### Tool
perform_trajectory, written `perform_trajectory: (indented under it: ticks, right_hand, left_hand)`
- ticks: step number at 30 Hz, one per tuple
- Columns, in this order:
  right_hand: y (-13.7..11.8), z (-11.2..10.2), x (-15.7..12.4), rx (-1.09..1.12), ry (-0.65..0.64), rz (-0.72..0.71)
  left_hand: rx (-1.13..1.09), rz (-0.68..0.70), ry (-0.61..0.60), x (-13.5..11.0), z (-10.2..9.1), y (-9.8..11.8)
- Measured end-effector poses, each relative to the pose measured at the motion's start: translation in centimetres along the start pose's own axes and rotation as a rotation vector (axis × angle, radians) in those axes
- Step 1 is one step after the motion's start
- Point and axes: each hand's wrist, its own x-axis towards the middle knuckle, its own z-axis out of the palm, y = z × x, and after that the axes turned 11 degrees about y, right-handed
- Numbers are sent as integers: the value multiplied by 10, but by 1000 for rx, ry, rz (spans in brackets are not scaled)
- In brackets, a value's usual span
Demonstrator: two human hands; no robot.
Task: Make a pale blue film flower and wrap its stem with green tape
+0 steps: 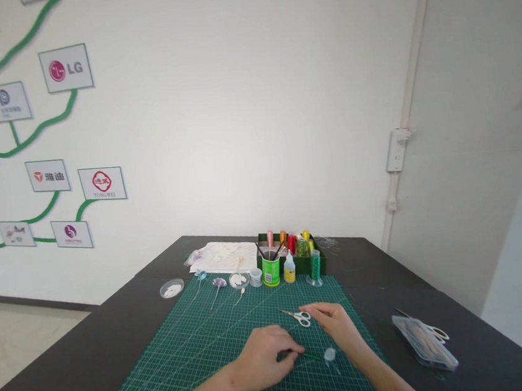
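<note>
My left hand [269, 356] is closed low over the mat, thumb and fingers pinching a thin green stem [313, 356]. At the stem's right end is a small pale blue flower piece [330, 354], with a bluish wisp below it. My right hand [334, 324] is up and to the right, its fingertips pressed together beside the handle loops of white-handled scissors [301, 319]. Whatever lies between those fingertips is too small to make out. The scissors rest on the green cutting mat [176, 360], blades pointing left.
Behind the hands stand a green can [271, 271] of tools, a glue bottle [289, 268], a green thread spool [315, 267] and a box [323, 262] of thread spools. Fabric flowers [219, 282] lie left. A clear plastic case [424, 341] and more scissors [438, 333] sit right.
</note>
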Motion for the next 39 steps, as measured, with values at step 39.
perform_trajectory:
  ticks: [39]
  right_hand:
    - [31, 12, -1, -206, -150, -6]
  left_hand:
    - [-51, -234, 323, 6, 0, -5]
